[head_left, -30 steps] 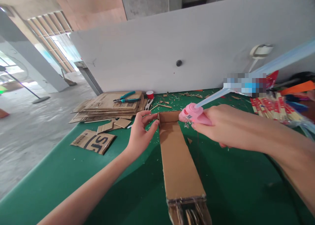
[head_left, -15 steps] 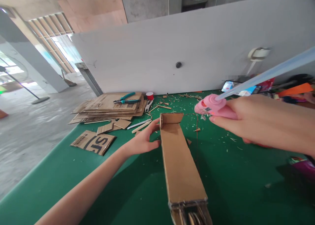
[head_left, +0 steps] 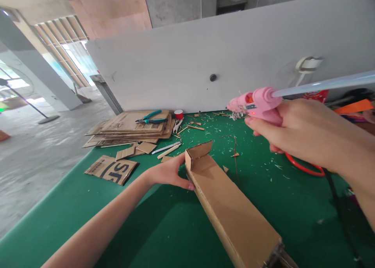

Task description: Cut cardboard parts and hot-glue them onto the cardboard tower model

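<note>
Cardboard box is extending nearer and rightward from the left hand, which is clasping its far end, while the right hand is gripping a pink glue gun.

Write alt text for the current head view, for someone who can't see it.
A person's right hand holds a pink glue gun clear of a long cardboard box, whose left side the left hand touches near its raised far-end flaps. On the green table beyond, teal-handled pliers lie on stacked flat cardboard.
</note>
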The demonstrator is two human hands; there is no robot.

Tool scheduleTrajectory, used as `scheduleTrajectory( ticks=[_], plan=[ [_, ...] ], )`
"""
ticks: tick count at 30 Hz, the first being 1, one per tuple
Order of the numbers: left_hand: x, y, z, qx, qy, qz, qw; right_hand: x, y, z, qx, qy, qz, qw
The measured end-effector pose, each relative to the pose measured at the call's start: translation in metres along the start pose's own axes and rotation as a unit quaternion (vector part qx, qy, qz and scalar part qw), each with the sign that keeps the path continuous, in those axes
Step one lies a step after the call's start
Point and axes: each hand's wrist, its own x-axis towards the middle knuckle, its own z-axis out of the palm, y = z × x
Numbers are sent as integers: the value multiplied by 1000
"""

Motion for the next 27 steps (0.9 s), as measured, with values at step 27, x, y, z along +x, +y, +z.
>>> scheduleTrajectory(
  ticks=[27],
  plan=[
    [14,15,12,-109,359,-14,927,3,11,11,68,345,-64,934]
  ],
)
